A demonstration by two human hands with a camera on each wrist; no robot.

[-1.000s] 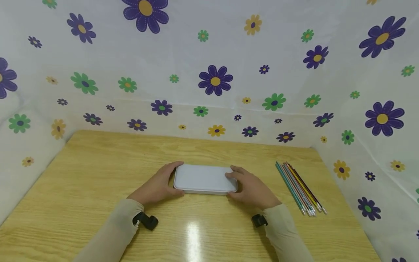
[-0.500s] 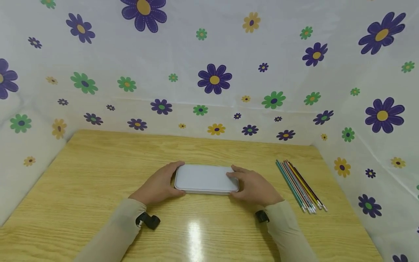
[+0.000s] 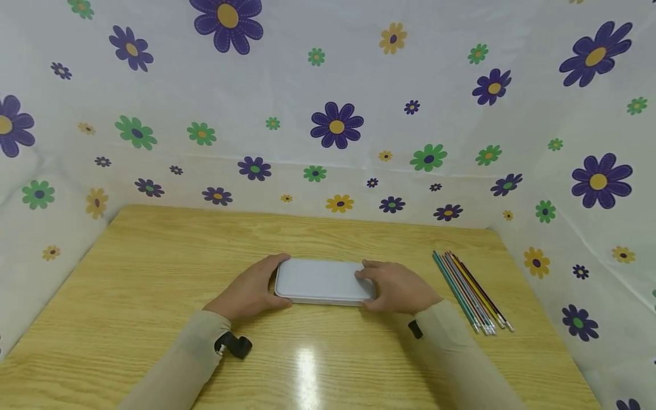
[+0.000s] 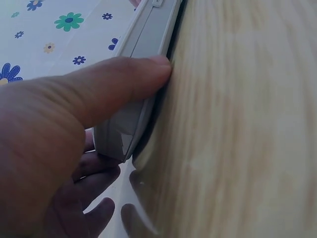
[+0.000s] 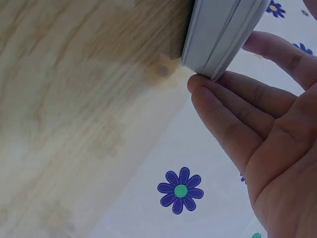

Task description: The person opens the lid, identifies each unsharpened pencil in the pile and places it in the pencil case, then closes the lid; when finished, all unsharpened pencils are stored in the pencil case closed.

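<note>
A white, flat pencil case (image 3: pixel 320 279) with rounded corners lies closed on the wooden table, long side towards me. My left hand (image 3: pixel 251 289) grips its left end, the thumb along the near side and fingers round the far corner. At the other end my right hand (image 3: pixel 400 289) holds the case, one finger on the lid and the thumb at the near edge. The left wrist view shows the thumb pressed on the case's side (image 4: pixel 126 116), near a small latch (image 4: pixel 157 3). In the right wrist view, fingertips touch the case's end (image 5: pixel 218 39).
Several pencils (image 3: pixel 471 293) with white eraser ends lie in a loose bundle on the table's right side. A white flowered cloth (image 3: pixel 287 102) stands behind and along both sides of the wooden table (image 3: pixel 169 250). Each wrist carries a black camera mount (image 3: pixel 237 345).
My right wrist has turned slightly and its forearm has shifted a little to the right. Both hands keep their hold on the pencil case, which stays nearly in place. The pencils have not moved.
</note>
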